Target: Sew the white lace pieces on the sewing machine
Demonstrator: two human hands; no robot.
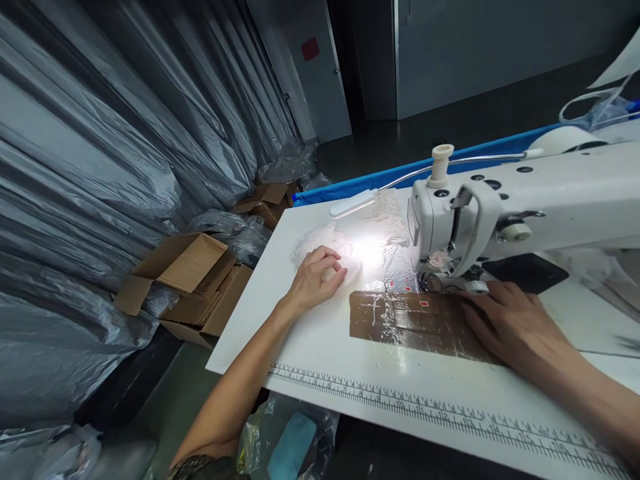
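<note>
A white sewing machine (540, 193) stands at the right of the white table (305, 340), its needle area over a strip of shiny brown tape (385, 323). Pale lace fabric (325, 237) lies bunched under a bright light to the left of the needle. My left hand (316, 280) is closed in a pinch at the fabric's near edge, thumb against curled fingers. Slightly blurred, my right hand (515, 323) lies over the tape just right of the presser foot, thumb and fingers apart. Some of its fingertips are hidden by the machine.
A ruler scale (400, 403) runs along the table's front edge. A slim lamp (354, 204) hangs over the fabric. Cardboard boxes (195, 267) stand on the floor at left, beside silver curtains (100, 153). A plastic bag (293, 437) hangs below the table.
</note>
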